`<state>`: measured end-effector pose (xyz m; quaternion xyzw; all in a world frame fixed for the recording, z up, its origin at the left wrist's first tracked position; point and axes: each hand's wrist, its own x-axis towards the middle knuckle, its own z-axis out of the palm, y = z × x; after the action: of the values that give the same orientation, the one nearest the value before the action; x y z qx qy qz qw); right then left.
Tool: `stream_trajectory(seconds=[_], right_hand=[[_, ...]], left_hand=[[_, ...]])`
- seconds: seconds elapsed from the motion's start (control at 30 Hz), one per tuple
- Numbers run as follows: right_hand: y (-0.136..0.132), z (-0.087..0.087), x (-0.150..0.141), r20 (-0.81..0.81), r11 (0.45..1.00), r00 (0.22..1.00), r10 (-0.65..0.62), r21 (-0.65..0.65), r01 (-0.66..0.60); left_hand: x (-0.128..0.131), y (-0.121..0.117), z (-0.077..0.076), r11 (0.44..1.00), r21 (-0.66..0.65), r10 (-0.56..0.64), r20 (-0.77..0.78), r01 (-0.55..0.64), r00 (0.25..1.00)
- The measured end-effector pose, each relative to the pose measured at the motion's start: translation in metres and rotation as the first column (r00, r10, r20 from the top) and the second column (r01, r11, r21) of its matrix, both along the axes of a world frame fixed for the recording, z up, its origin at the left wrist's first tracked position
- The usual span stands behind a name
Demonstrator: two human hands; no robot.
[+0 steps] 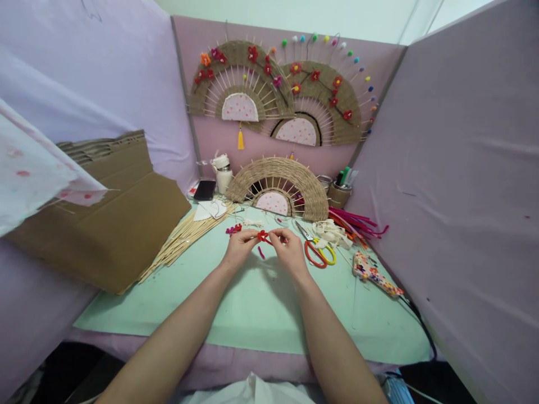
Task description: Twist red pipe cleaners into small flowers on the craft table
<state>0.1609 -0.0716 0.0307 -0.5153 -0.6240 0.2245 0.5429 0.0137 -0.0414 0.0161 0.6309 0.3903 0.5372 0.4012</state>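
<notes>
A red pipe cleaner (263, 236), bent into small loops like a flower, is pinched between my two hands above the middle of the table. My left hand (242, 247) grips its looped end with closed fingertips. On the other side, my right hand (288, 249) closes on the straight tail. Below them a short magenta pipe cleaner piece (261, 253) lies on the green cloth. Just left of my hands sit magenta and red looped pieces (234, 229). Red-handled scissors (315, 253) rest right of my right hand, beside a yellow-handled pair (328, 255).
A twine-wrapped fan (280, 168) stands behind my hands. Thin sticks (185, 238) and cardboard (113, 224) are at left. A patterned glue gun (376, 274) with a cord lies at right, near magenta pipe cleaners (357, 220). A white bottle (222, 173) and phone (205, 190) stand behind.
</notes>
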Motion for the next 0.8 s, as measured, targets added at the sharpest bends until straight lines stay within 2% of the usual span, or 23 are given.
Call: stream_trajectory(seconds=[0.2, 0.37, 0.6, 0.8], right_hand=[[0.001, -0.004, -0.001, 0.027, 0.999, 0.999, 0.039, 0.004, -0.039], [0.001, -0.005, 0.0, 0.054, 0.999, 0.997, 0.047, -0.009, -0.046], [0.0, 0.001, 0.002, -0.044, 0.999, 0.999, 0.028, 0.027, -0.027], [-0.003, 0.007, -0.002, -0.106, 0.996, 0.99, 0.089, -0.018, -0.091]], left_hand=[[0.0, 0.0, -0.003, 0.998, 0.026, -0.058, -0.035, 0.059, 0.998], [0.0, 0.0, -0.002, 0.993, -0.036, -0.11, -0.05, 0.109, 0.993], [-0.004, 0.001, 0.002, 0.99, -0.138, -0.014, 0.157, 0.036, 0.987], [-0.007, 0.008, -0.005, 0.973, -0.217, -0.003, 0.315, 0.075, 0.949]])
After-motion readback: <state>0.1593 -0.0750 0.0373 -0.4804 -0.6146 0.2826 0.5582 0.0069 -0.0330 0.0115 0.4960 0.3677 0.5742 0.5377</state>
